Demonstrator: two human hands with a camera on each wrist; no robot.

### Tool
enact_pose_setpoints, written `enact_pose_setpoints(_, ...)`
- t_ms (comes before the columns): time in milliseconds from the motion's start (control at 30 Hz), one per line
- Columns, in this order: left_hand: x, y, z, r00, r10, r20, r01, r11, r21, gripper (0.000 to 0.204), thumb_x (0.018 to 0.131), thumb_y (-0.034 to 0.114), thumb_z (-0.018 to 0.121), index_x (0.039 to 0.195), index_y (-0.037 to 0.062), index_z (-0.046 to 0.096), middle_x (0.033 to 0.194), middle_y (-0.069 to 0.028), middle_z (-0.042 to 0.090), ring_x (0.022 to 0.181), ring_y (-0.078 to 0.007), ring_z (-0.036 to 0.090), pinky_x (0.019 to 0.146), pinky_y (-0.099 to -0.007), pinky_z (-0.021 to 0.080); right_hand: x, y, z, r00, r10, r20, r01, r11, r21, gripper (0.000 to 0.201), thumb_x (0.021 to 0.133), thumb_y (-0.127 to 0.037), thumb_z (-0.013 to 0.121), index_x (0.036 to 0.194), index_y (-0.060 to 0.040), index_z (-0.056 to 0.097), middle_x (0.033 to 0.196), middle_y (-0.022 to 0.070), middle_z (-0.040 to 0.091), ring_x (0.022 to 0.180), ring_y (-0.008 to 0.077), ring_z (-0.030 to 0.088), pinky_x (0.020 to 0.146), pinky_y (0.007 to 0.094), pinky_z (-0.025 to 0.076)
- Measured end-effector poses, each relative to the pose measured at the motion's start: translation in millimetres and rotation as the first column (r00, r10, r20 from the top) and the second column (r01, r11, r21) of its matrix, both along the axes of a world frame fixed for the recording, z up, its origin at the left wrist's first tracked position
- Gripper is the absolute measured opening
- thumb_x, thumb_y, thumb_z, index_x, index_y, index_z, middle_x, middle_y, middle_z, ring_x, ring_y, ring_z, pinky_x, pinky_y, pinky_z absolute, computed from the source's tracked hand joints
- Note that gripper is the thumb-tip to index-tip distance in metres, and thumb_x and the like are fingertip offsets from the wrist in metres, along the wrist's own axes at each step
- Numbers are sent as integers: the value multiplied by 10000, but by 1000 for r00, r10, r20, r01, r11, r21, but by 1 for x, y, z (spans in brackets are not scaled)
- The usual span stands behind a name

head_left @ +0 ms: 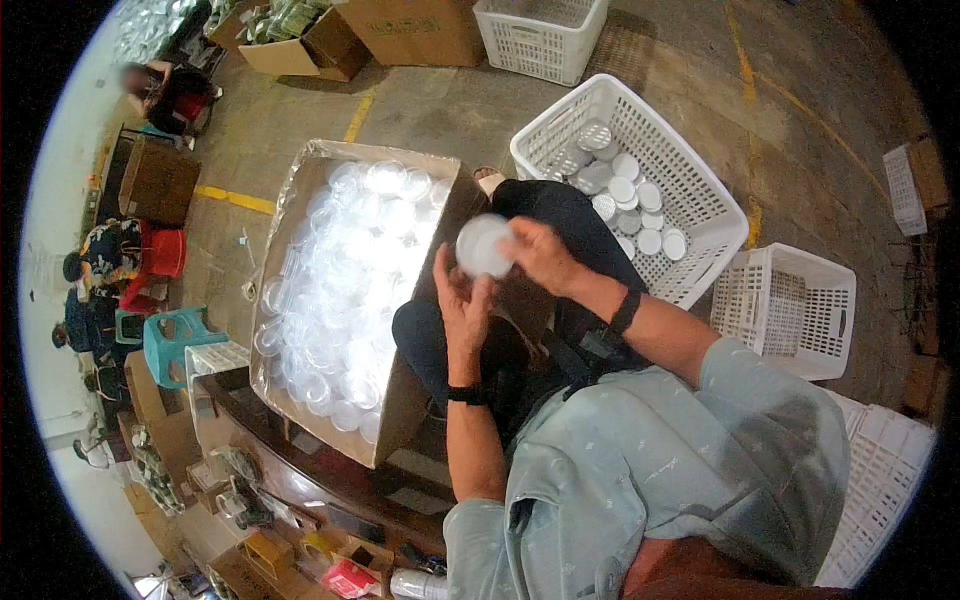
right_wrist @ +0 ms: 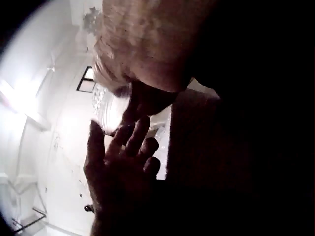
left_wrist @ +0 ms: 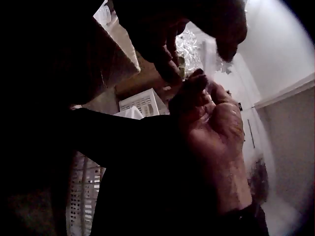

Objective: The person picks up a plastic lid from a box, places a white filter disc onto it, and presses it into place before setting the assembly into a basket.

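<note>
A round whitish plastic lid (head_left: 484, 246), blurred in the head view, is held up between both hands over the person's lap. My right hand (head_left: 545, 257) grips its right edge. The left hand (head_left: 463, 312) has its thumb and fingertips at the lower left edge. From the right wrist, the lid (right_wrist: 116, 111) shows a ridged rim, with the left hand (right_wrist: 120, 167) below it, fingers bent. To the left stands a cardboard box (head_left: 375, 452) heaped with clear round plastic lids (head_left: 345, 280). A white plastic basket (head_left: 690, 150) on the right holds round white and grey discs (head_left: 622, 190).
White crates stand at the right (head_left: 835, 320) and the back (head_left: 540, 45). Behind the box are more cartons (head_left: 300, 55) and a teal stool (head_left: 175, 340). A cluttered dark table (head_left: 330, 500) lies at lower left. Other people sit along the left side.
</note>
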State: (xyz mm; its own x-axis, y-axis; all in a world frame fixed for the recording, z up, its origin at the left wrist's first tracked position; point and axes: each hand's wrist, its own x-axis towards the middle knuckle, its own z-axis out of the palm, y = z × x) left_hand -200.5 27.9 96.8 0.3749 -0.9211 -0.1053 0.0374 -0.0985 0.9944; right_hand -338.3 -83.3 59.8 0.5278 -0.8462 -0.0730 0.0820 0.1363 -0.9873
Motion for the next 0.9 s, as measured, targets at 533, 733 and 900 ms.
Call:
enact_pose_setpoints(533, 34, 32, 31, 925, 368, 94, -360, 929, -88, 478, 1034, 209, 547, 1435, -15, 413, 1146, -200, 667, 826, -175, 684, 579, -222, 517, -11, -6, 16, 888, -96, 451, -97, 917, 387, 403, 1023, -344, 512, 1295, -50, 554, 1042, 129, 697, 866, 214, 677, 760, 351, 512)
enact_pose_setpoints(733, 88, 145, 90, 617, 604, 505, -631, 763, -142, 362, 971, 100, 618, 1313, -3, 558, 1093, -133, 705, 847, -176, 690, 735, -288, 567, -14, -3, 9, 933, 59, 356, -172, 940, 296, 396, 1043, -320, 525, 1319, -39, 566, 1078, 87, 703, 873, 150, 658, 760, 286, 480)
enact_pose_setpoints(900, 89, 270, 128, 208, 635, 744, -895, 430, -117, 190, 973, 136, 598, 1077, -9, 664, 895, -122, 736, 775, -187, 690, 724, -330, 551, -10, 2, 14, 941, 183, 286, -250, 943, 221, 385, 1047, -314, 530, 1309, -37, 577, 1061, 73, 708, 861, 137, 657, 742, 273, 480)
